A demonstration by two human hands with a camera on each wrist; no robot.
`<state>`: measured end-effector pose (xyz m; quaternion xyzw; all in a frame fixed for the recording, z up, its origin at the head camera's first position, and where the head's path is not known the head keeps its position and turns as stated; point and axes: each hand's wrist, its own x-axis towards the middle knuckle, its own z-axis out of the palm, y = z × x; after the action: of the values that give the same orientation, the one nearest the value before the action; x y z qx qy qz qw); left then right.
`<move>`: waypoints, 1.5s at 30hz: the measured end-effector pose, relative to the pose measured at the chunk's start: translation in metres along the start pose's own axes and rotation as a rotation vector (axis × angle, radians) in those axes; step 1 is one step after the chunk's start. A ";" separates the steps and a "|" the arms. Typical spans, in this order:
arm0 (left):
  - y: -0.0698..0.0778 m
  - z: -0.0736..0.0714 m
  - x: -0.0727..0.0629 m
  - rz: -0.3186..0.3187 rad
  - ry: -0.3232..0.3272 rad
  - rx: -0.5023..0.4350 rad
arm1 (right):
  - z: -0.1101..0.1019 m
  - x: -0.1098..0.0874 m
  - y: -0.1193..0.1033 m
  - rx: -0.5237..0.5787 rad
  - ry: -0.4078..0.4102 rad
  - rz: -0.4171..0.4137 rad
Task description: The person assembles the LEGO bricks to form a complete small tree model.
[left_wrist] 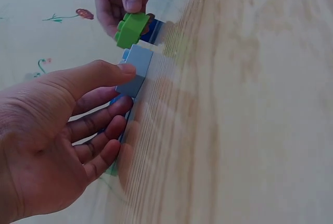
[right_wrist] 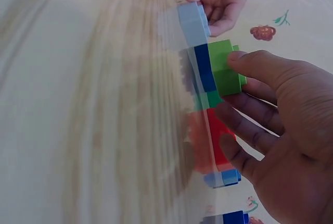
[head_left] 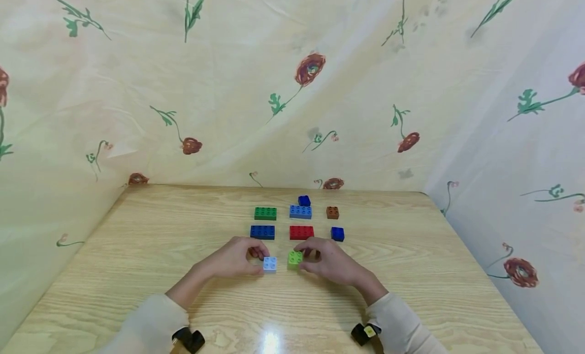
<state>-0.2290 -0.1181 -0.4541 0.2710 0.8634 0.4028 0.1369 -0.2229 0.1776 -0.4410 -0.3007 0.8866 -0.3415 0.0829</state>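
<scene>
We take the step in hand to be the handling of two small bricks at once, one in each hand. Our left hand (head_left: 232,260) has thumb and forefinger clamped on the light blue brick (head_left: 269,264); our right hand (head_left: 332,262) pinches the lime green brick (head_left: 294,261) likewise, with its other fingers apart. The two bricks are near each other but not touching, around the middle of the table (head_left: 137,242), between its left and right edges. The lime green one looks held just off the surface; whether the light blue one touches it, we cannot tell. In our judgement, the next move calls for both pinches to stay firm and level, clear of the bricks beyond.

We see no container: the other bricks sit directly on the table. Behind our hands are a dark blue brick (head_left: 262,233), a red brick (head_left: 301,234) and a near small blue brick (head_left: 337,235). Closer to the far edge are a dark green brick (head_left: 265,215), a mid-blue brick (head_left: 300,213) and a brown brick (head_left: 332,214), with a far small blue brick (head_left: 304,201) nearest that edge.
</scene>
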 end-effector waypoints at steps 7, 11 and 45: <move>0.004 0.003 0.007 0.014 0.002 0.011 | 0.001 0.007 -0.011 0.027 0.004 -0.034; 0.006 0.004 0.010 0.012 -0.008 0.008 | 0.003 0.011 -0.017 0.033 -0.005 -0.048; 0.012 0.003 0.010 0.085 0.015 -0.060 | 0.016 0.015 -0.019 0.016 0.000 -0.033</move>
<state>-0.2318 -0.1039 -0.4467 0.3003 0.8396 0.4361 0.1214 -0.2205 0.1489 -0.4396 -0.3148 0.8786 -0.3500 0.0797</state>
